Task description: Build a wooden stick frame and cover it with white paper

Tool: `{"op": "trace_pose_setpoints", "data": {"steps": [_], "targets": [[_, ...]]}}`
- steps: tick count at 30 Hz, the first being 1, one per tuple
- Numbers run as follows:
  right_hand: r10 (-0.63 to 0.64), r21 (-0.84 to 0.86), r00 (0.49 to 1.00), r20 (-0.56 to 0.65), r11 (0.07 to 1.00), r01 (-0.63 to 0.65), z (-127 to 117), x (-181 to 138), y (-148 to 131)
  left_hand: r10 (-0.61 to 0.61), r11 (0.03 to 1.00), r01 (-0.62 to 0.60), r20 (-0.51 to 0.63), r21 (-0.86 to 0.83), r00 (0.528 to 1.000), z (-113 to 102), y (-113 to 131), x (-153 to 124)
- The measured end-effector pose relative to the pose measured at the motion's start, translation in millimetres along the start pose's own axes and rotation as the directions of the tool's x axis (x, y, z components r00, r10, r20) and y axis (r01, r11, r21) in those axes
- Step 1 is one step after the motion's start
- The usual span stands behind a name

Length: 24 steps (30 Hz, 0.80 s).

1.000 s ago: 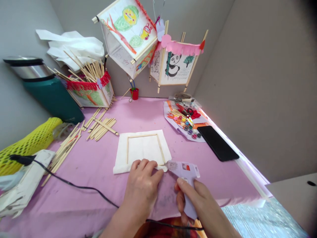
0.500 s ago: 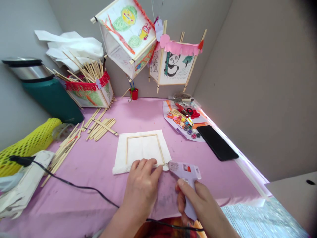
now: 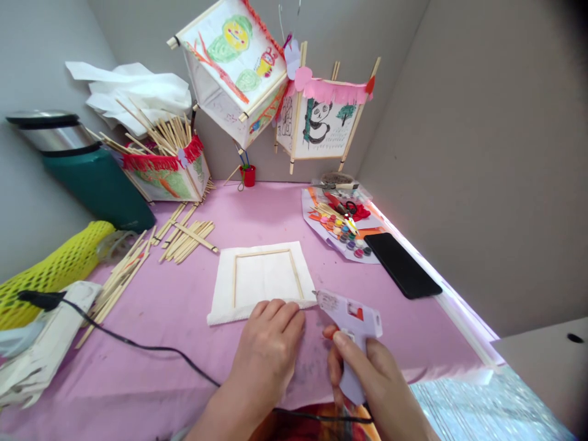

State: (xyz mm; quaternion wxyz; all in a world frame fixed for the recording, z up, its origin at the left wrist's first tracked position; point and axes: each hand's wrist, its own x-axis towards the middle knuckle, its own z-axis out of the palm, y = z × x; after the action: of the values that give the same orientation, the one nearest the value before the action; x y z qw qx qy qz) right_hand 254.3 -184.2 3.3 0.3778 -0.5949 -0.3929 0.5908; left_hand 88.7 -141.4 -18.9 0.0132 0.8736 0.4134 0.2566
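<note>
A white paper square [image 3: 261,278] with a frame of thin wooden sticks [image 3: 296,272] glued on it lies on the pink tabletop [image 3: 174,306]. My left hand [image 3: 269,352] presses down on the paper's near edge, fingers together over the bottom stick. My right hand [image 3: 362,373] grips a pale purple glue gun [image 3: 351,324], a finger on its trigger. The gun's nozzle points left, just off the frame's near right corner. A black cord [image 3: 138,346] runs from the gun across the table to the left.
Loose wooden sticks [image 3: 186,236] lie at left, more in a decorated box [image 3: 163,165]. Two paper lanterns [image 3: 275,92] hang above the back. A paint palette [image 3: 344,229] and black phone [image 3: 402,263] sit at right. A green flask [image 3: 87,168], yellow mesh [image 3: 55,266] and power strip [image 3: 43,334] stand left.
The glue gun has drawn back a little to the right, off the frame's corner. My left hand has shifted slightly right along the near edge.
</note>
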Motion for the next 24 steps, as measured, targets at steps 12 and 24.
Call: {"op": "trace_pose_setpoints", "data": {"steps": [12,24], "targets": [[-0.018,-0.015,1.0,0.019,1.0,0.018,0.9,0.6,-1.3,-0.163,0.985,0.149,0.178,0.088,0.97,1.7,4.9,10.9],[-0.001,-0.017,1.0,0.013,1.0,0.001,1.0,-0.3,-3.1,-0.192,0.979,0.179,0.167,0.095,0.967,4.2,0.9,22.9]]}}
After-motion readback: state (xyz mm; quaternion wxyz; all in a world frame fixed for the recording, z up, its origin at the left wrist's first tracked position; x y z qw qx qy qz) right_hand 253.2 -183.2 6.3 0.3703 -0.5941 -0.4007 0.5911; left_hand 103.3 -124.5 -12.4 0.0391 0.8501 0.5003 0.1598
